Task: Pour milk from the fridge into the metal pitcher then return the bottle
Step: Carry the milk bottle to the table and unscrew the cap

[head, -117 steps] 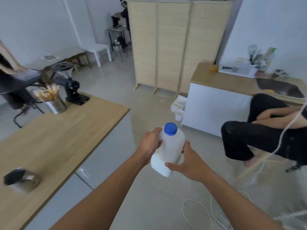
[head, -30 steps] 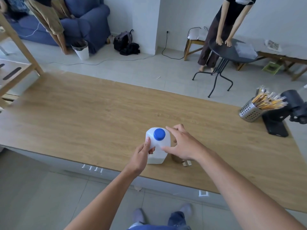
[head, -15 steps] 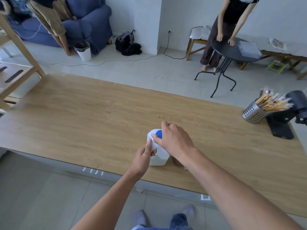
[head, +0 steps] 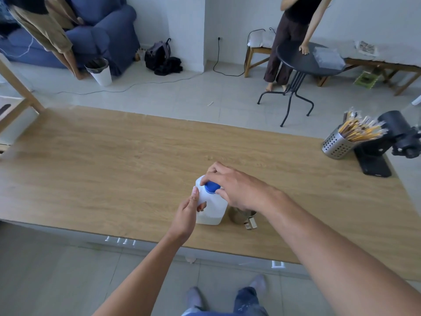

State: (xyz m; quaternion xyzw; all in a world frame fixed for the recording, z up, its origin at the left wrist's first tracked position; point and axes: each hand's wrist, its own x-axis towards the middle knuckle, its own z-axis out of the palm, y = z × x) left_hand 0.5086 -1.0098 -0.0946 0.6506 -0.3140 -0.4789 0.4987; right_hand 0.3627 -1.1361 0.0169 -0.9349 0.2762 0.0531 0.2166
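A white plastic milk bottle [head: 214,207] stands upright near the front edge of the wooden counter [head: 114,160]. My left hand [head: 188,214] grips its left side. My right hand [head: 237,190] is over the top, fingers pinched around the blue cap [head: 211,187]. The metal pitcher [head: 241,216] sits just right of the bottle, mostly hidden under my right wrist; only its rim and handle show.
A perforated steel cup of sticks [head: 339,144] and a black grinder [head: 385,147] stand at the counter's right end. Beyond the counter are a round black table [head: 305,62] with a person leaning on it, a blue sofa [head: 100,35] and a white bin [head: 100,71].
The bottle went from being carried to standing on the counter. Over the last second my right hand came down onto the blue cap and closed around it. My left hand stayed on the bottle's side.
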